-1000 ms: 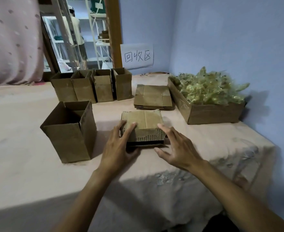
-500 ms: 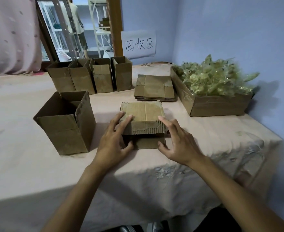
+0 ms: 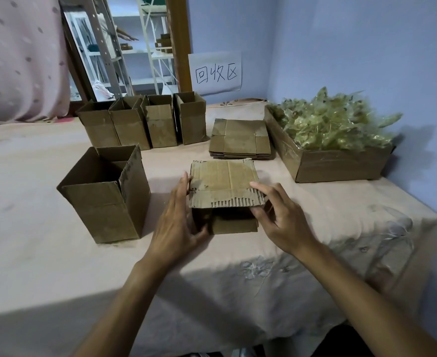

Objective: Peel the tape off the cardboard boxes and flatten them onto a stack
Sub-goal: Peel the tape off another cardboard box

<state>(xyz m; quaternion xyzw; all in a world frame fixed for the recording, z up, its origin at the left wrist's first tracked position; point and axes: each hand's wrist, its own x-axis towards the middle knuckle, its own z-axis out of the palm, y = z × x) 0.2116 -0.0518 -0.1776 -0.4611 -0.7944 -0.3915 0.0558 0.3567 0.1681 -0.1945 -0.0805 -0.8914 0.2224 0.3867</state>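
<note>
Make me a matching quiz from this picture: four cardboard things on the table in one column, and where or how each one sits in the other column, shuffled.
Things:
1. small box
2. flattened stack
3. row of four boxes
4. wide box

Places and states:
A. upright, tops open, at the back
B. heaped with crumpled translucent material, by the right wall
C. held between left hand and right hand
D. lying flat, just behind the held box

Pairs: 1-C, 2-D, 3-A, 4-B.

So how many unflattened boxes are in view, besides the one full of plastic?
6: four back-row boxes, the front-left box, and the held box between the left hand and right hand.
</note>
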